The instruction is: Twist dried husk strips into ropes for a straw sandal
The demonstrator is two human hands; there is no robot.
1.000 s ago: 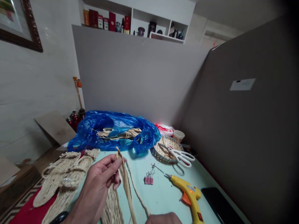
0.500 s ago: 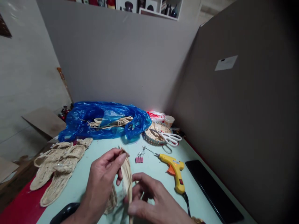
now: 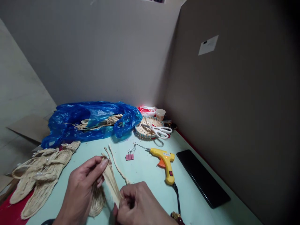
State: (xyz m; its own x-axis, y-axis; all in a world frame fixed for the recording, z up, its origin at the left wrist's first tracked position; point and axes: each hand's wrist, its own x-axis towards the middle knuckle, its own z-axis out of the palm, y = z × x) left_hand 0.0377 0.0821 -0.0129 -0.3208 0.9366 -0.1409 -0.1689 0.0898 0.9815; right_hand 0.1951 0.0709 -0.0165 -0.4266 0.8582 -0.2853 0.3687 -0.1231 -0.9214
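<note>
A flat strip of pale dried husk-like fibre (image 3: 111, 181) is stretched between my two hands. My left hand (image 3: 85, 178) pinches its upper end between thumb and fingers. Lower down, my right hand (image 3: 138, 203) is closed around the strip's other end. Under my left hand lies a woven fibre sole (image 3: 97, 201), partly hidden. Behind the strip a thin twisted cord (image 3: 118, 167) lies on the table, its near end by my right hand.
Woven sandals (image 3: 47, 172) lie at left. A blue plastic bag (image 3: 93, 109) holds fibre strips. A yellow glue gun (image 3: 165, 161), pink binder clip (image 3: 129, 157), white-handled scissors (image 3: 161, 131) on a woven basket (image 3: 142, 137), paper cup (image 3: 160, 114) and black slab (image 3: 203, 178) stand or lie beyond and right.
My right hand has gone from loose fingers at the strip to a closed grip on it. The strip is now spread flatter. The view has turned right, and the twisted cord shows.
</note>
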